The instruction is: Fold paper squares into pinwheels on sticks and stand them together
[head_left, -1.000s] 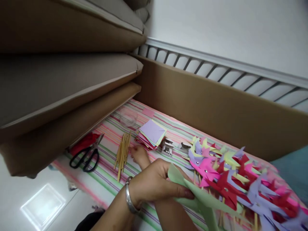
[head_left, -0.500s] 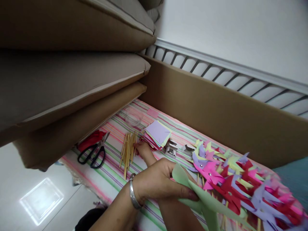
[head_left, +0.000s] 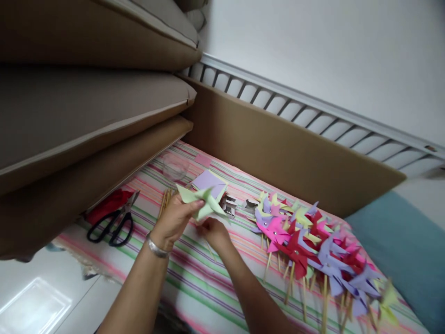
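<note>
A pale green paper pinwheel (head_left: 205, 204) is pinched between the thumb and fingers of my left hand (head_left: 175, 218), which wears a silver bracelet. Just below it, my right hand (head_left: 214, 232) is closed on a thin wooden stick (head_left: 211, 251), whose lower part sticks out beneath the fingers. The stick's upper end is hidden behind the hand and the paper. Behind my left hand lies a bundle of wooden sticks (head_left: 166, 199), partly covered. A stack of coloured paper squares (head_left: 208, 181), lilac on top, sits just beyond the pinwheel.
Finished pinwheels (head_left: 299, 250) on sticks spread over the right of the striped cloth (head_left: 194, 283). Black-handled scissors (head_left: 113, 225) rest at left by red material (head_left: 107, 206). Small shiny packs (head_left: 229, 206) and a clear container (head_left: 174, 167) lie behind. Stacked cushions (head_left: 97, 116) overhang the left.
My right hand has come away from the stick bundle holding a stick. My left hand has moved left with the green pinwheel, and my arms are uncrossed. The view has shifted right.
</note>
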The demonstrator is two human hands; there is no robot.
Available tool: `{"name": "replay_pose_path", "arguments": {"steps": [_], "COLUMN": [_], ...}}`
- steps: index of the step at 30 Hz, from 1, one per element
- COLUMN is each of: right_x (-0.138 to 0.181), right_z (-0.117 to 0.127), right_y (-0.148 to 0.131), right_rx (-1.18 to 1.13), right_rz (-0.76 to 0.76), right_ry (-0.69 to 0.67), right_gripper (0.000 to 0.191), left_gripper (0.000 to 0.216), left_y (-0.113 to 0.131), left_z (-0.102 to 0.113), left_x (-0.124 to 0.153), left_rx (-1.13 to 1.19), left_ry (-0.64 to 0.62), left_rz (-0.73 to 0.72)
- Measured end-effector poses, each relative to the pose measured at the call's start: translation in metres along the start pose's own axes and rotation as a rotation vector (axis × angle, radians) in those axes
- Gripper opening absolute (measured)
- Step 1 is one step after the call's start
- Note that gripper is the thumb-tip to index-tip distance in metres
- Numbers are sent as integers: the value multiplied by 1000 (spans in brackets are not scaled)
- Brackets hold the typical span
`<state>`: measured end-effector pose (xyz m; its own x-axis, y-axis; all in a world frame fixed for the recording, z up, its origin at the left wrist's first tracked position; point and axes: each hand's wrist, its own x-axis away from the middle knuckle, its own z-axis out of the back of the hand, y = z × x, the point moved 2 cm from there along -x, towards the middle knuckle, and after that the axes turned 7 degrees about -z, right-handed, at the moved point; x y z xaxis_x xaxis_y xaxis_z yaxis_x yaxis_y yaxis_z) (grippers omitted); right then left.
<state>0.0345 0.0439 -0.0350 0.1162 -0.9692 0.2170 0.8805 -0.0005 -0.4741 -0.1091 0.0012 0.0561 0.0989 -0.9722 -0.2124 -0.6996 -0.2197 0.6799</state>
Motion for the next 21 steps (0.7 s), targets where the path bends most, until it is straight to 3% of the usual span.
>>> {"name": "replay_pose_path", "arguments": {"steps": [2, 5, 9, 11, 15, 18, 21], "right_x": [-6, -7, 13, 29, 54, 62, 65], "right_z": [-6, -5, 30, 53, 81, 86, 92], "right_y": [-5, -3, 33, 55, 82, 90, 96], "right_rx": [-73, -243, -544, -798, -1352, -1412, -1416], "right_rz": [-13, -21, -76, -95, -64, -64, -29], "right_ry": [0, -33, -34, 5, 70, 53, 8], "right_gripper": [8, 4, 15, 19, 24, 23, 19], "left_gripper": [25, 23, 25, 26, 22, 15, 14], "left_y": [-2, -9, -27, -41, -74, -92, -101], "left_z": [6, 5, -7, -15, -36, -53, -68], "left_x": [-5, -8, -9, -9, -3, 4, 8], "left_rx": [57, 68, 33, 6, -139, -298, -443], "left_ry": [72, 67, 54, 44, -101, -260, -379], "left_rz": [-80, -65, -6, 46, 237, 285, 244]}}
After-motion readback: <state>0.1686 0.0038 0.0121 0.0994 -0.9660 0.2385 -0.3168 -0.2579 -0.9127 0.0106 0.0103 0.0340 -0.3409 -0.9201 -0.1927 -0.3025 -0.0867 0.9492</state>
